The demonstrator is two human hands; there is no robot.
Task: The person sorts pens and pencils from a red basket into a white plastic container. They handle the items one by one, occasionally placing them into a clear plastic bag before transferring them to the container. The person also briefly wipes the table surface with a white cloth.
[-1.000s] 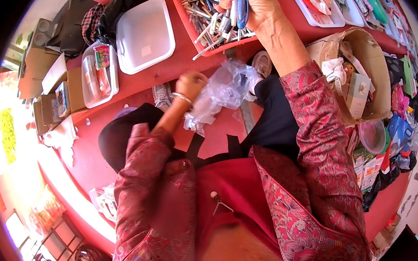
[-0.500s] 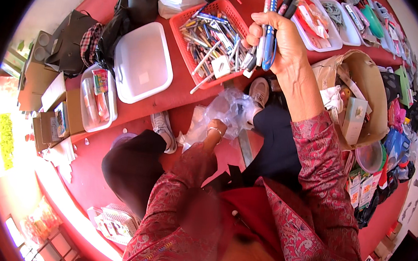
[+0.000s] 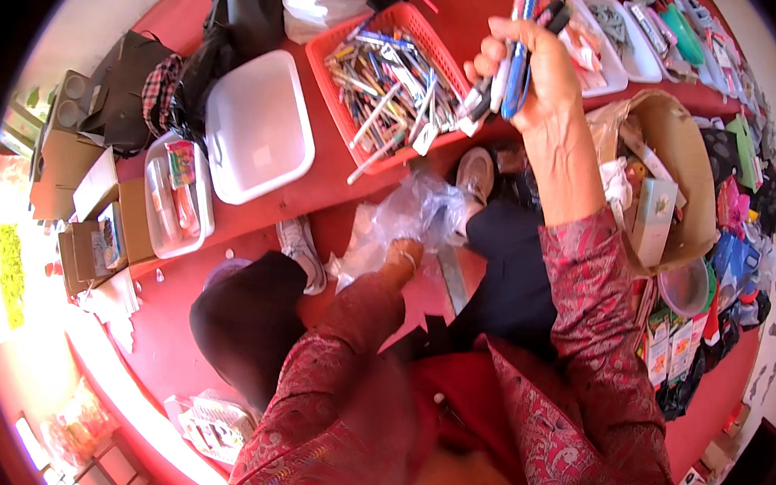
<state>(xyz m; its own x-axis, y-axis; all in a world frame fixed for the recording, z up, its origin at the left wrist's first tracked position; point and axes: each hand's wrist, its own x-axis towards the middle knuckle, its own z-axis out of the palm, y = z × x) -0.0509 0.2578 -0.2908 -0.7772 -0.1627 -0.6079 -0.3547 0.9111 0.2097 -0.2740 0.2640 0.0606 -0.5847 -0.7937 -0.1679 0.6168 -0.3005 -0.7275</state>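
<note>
My right hand (image 3: 547, 77) is raised over the right edge of a red basket, its fingers wrapped round a bunch of pens (image 3: 516, 79), one of them bright blue. Below the basket, between my feet, my left hand (image 3: 404, 253) is closed on a crumpled clear plastic bag (image 3: 423, 204); the plastic partly hides its fingertips. The red plastic basket (image 3: 331, 101) holds a heap of mixed pens and pencils (image 3: 387, 83).
Left of the basket lies a white tray (image 3: 260, 128), beside a smaller tray (image 3: 181, 190) with packets. A cardboard box (image 3: 699, 167) of mixed items stands to the right. Several filled trays (image 3: 636, 43) line the back right. My shoes (image 3: 301, 249) flank the bag.
My right hand has shifted slightly right with the pens still in it. My left hand has moved a little lower and deeper into the plastic. The view has turned slightly.
</note>
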